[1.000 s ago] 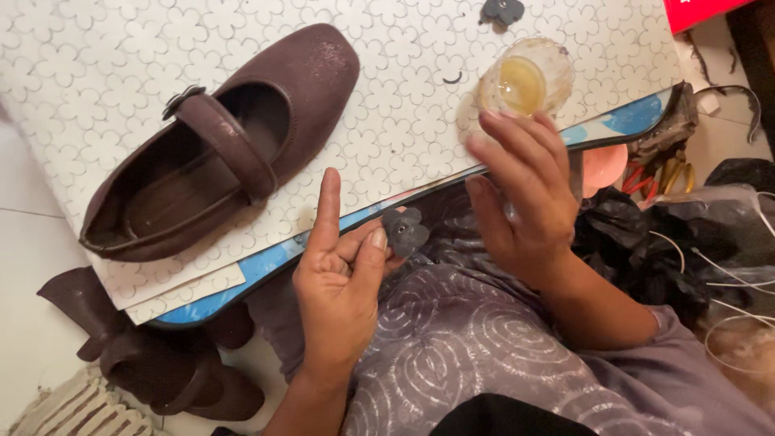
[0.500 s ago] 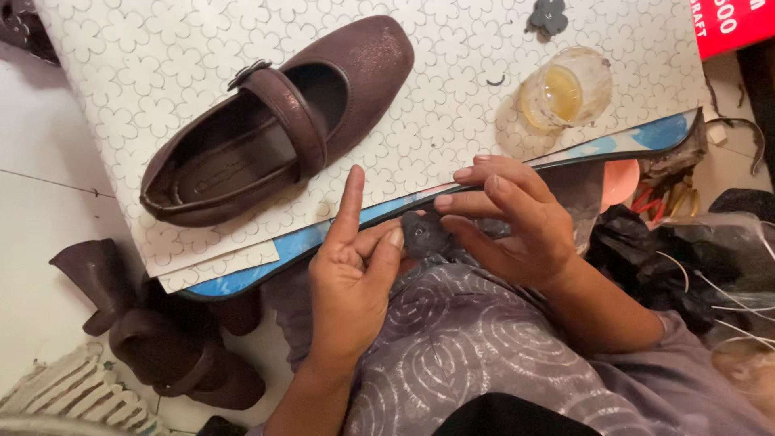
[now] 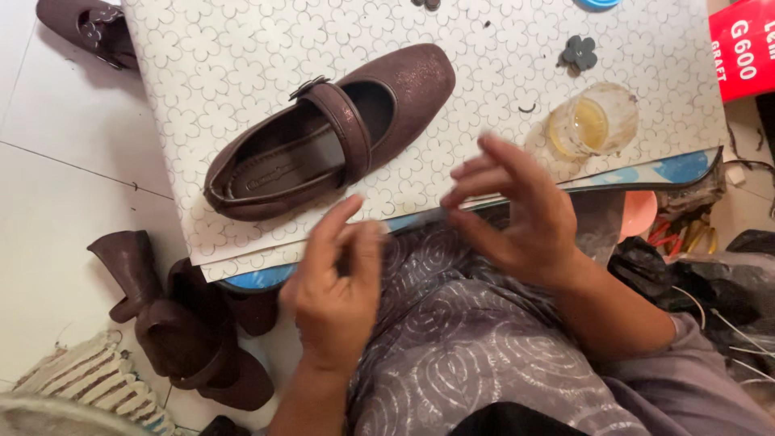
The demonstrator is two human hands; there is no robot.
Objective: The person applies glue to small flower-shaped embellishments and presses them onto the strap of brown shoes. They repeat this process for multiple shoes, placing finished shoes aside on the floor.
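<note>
A dark brown strap shoe (image 3: 323, 145) lies on its sole on a white flower-patterned board (image 3: 202, 97) over my lap. My left hand (image 3: 335, 287) hovers at the board's near edge, blurred, thumb and fingers drawn close together; whether something small sits between them I cannot tell. My right hand (image 3: 517, 214) is raised just right of it over my grey patterned skirt (image 3: 452, 347), fingers spread and nothing visible in them. A small glass cup of yellowish liquid (image 3: 593, 121) stands on the board beyond the right hand. A dark flower-shaped trim piece (image 3: 579, 52) lies farther back.
More brown shoes (image 3: 186, 323) lie on the tiled floor at lower left, another (image 3: 81, 24) at top left. A woven mat (image 3: 89, 379) shows at bottom left. A red box (image 3: 743, 48) sits at top right. Dark bags and wires (image 3: 686, 274) crowd the right side.
The view has shifted, so the shoe and cup sit more central. My right hand has lifted off the small dark piece at the left fingers and spread. The left forefinger has curled in.
</note>
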